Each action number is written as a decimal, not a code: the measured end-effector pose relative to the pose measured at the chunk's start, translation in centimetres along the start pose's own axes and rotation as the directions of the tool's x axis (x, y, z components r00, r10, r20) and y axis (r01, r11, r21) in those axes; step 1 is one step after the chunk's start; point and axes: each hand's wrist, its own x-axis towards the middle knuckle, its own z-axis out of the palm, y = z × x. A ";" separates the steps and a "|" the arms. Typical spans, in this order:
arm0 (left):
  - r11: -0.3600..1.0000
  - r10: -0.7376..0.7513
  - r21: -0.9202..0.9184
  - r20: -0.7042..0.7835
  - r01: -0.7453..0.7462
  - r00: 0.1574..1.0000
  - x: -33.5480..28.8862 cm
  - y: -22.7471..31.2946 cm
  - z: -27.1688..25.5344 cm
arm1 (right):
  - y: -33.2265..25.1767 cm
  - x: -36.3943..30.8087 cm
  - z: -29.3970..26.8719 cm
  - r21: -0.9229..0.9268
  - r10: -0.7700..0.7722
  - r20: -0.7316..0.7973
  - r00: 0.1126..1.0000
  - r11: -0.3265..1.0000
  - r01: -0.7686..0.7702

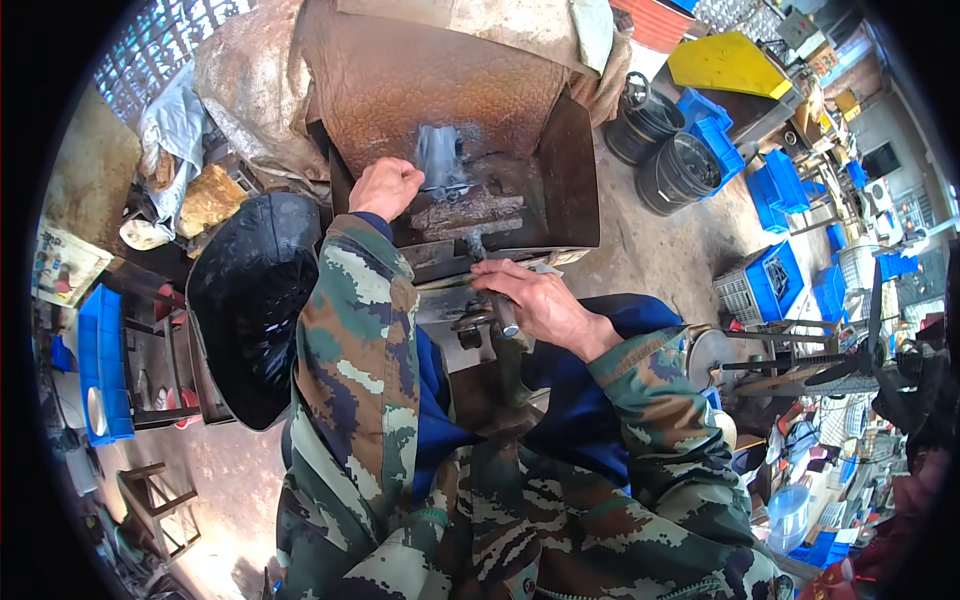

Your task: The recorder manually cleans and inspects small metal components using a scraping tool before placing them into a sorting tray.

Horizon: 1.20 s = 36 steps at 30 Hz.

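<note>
Concrete-looking floor [632, 255] is spread around a cluttered workshop, and in the head view an open metal box [572, 165] is set before the person, backed by a brown, leather-like sheet [430, 70]. Inside it, a blurred grey-blue shape [437, 150], apparently spinning, is seen beyond a rough, crusted block [465, 212].

A metal rod [507, 317] is held at the near side of the box, its far end reaching the block. It is gripped by the right hand [542, 304], with the fingers closed over it. The left hand [387, 188] is curled, fingers drawn together, just left of the blurred shape; whether anything thin is pinched there cannot be told.

For good handling, the rod is best kept firm and level, pressure is best applied lightly and evenly, and the left fingertips and both cuffs are best kept clear of the blur.

Counted: two hands, one rod, one block, one box, one sheet, two dark buckets [655, 184] to the right, one yellow panel [725, 66] at far right, and one black open-mouthed container [268, 218] at left.
</note>
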 end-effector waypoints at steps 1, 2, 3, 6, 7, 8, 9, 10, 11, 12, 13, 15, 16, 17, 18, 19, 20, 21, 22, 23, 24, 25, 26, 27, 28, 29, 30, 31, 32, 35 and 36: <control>1.000 -0.009 0.006 0.002 0.009 1.000 0.0 0.1 -0.1 | 0.0 0.0 0.0 0.011 0.000 -0.010 1.000 1.000 0.000; 1.000 -0.018 0.012 0.005 0.018 1.000 0.0 0.2 -0.1 | 0.0 0.1 0.0 0.008 0.002 -0.004 1.000 1.000 -0.002; 1.000 -0.020 0.003 0.005 0.020 1.000 0.0 0.5 -0.1 | 0.0 0.3 -0.1 0.030 0.003 -0.058 0.998 1.000 -0.001; 1.000 -0.007 -0.027 -0.029 0.006 1.000 0.5 1.0 0.0 | 0.1 1.8 -0.4 0.043 -0.031 -0.228 0.973 0.998 0.042; 0.994 0.056 -0.092 -0.060 -0.061 0.997 0.8 0.8 0.0 | 0.0 2.7 -0.5 0.037 -0.067 -0.348 0.935 0.996 0.085; 0.980 0.115 -0.152 -0.094 -0.128 0.989 1.0 0.6 -0.1 | -0.2 3.5 -0.5 0.041 -0.069 -0.341 0.937 0.995 0.088; 0.970 0.164 -0.134 -0.247 -0.202 0.955 1.0 0.0 0.5 | -0.7 4.5 -0.4 0.302 0.166 -0.330 0.929 0.951 -0.063; 0.974 0.147 -0.134 -0.243 -0.183 0.959 0.8 0.5 0.3 | -1.2 5.4 -0.6 0.536 0.392 -0.255 0.884 0.818 -0.208; 0.960 0.180 -0.158 -0.282 -0.230 0.942 0.6 0.9 -0.1 | -1.4 6.5 -1.2 0.554 0.427 -0.262 0.865 0.801 -0.228; 0.947 0.205 -0.173 -0.319 -0.270 0.925 0.2 1.0 -0.4 | -1.6 7.7 -1.9 0.578 0.463 -0.261 0.847 0.778 -0.247; 0.931 0.236 -0.188 -0.347 -0.314 0.908 0.4 0.9 -0.3 | -1.3 9.0 -2.1 0.592 0.436 -0.323 0.840 0.786 -0.180; 0.909 0.254 -0.212 -0.401 -0.359 0.880 0.9 1.2 0.1 | 0.1 11.5 -2.8 0.595 0.418 -0.398 0.817 0.795 -0.117; 0.907 0.237 -0.224 -0.432 -0.358 0.870 0.8 1.7 0.1 | 0.6 12.6 -3.5 0.586 0.421 -0.409 0.810 0.801 -0.120; 0.923 0.195 -0.218 -0.450 -0.318 0.872 0.7 2.1 0.0 | 1.1 13.8 -3.8 0.585 0.420 -0.415 0.807 0.803 -0.117; 0.929 0.163 -0.223 -0.467 -0.294 0.869 1.1 2.9 0.5 | 2.1 14.8 -4.6 0.570 0.420 -0.432 0.798 0.813 -0.120; 0.935 0.141 -0.225 -0.470 -0.273 0.871 1.2 3.7 0.6 | 3.3 15.7 -5.4 0.547 0.429 -0.439 0.790 0.825 -0.144; 0.941 0.119 -0.226 -0.475 -0.252 0.872 1.1 4.3 0.6 | 4.4 16.7 -5.9 0.522 0.434 -0.445 0.783 0.837 -0.167; 0.944 0.107 -0.228 -0.473 -0.239 0.874 0.8 4.7 0.6 | 5.5 17.8 -5.9 0.540 0.454 -0.438 0.776 0.823 -0.176; 0.945 0.097 -0.232 -0.476 -0.231 0.874 0.4 5.1 0.3 | 6.2 18.8 -6.1 0.553 0.468 -0.434 0.769 0.813 -0.183; 0.945 0.094 -0.234 -0.474 -0.229 0.875 0.2 5.6 0.0 | 7.0 19.8 -6.2 0.566 0.452 -0.441 0.775 0.810 -0.151; 0.945 0.092 -0.235 -0.471 -0.226 0.877 0.1 5.8 -0.1 | 8.0 20.8 -6.3 0.568 0.453 -0.426 0.783 0.808 -0.158; 0.938 0.095 -0.250 -0.482 -0.240 0.871 -0.1 6.1 -0.1 | 8.0 21.4 -6.3 0.571 0.455 -0.429 0.780 0.806 -0.156; 0.925 0.113 -0.265 -0.494 -0.273 0.862 -0.2 6.3 0.0 | 8.1 21.9 -6.2 0.571 0.458 -0.434 0.776 0.806 -0.157; 0.923 0.128 -0.253 -0.509 -0.290 0.851 -0.2 6.4 0.2 | 8.6 22.5 -6.3 0.568 0.460 -0.429 0.777 0.807 -0.164; 0.919 0.145 -0.242 -0.522 -0.310 0.840 0.0 6.8 0.4 | 9.2 22.7 -6.1 0.577 0.463 -0.456 0.760 0.804 -0.143; 0.918 0.154 -0.221 -0.566 -0.329 0.810 0.2 7.0 0.8 | 9.4 22.9 -6.2 0.578 0.470 -0.452 0.758 0.801 -0.152; 0.921 0.148 -0.221 -0.562 -0.320 0.814 0.5 7.0 1.0 | 9.6 23.1 -6.4 0.578 0.478 -0.450 0.755 0.800 -0.161; 0.916 0.157 -0.223 -0.565 -0.333 0.810 0.5 7.2 1.1 | 9.7 23.3 -6.3 0.572 0.469 -0.458 0.755 0.806 -0.154; 0.911 0.166 -0.224 -0.569 -0.346 0.805 0.4 7.2 1.2 | 9.8 23.2 -6.2 0.578 0.477 -0.448 0.756 0.800 -0.162; 0.904 0.156 -0.255 -0.549 -0.342 0.821 0.1 7.0 1.3 | 10.0 23.7 -5.7 0.522 0.418 -0.511 0.751 0.845 -0.115; 0.901 0.153 -0.263 -0.548 -0.344 0.822 0.0 7.1 1.2 | 10.4 23.9 -5.7 0.524 0.417 -0.509 0.753 0.844 -0.113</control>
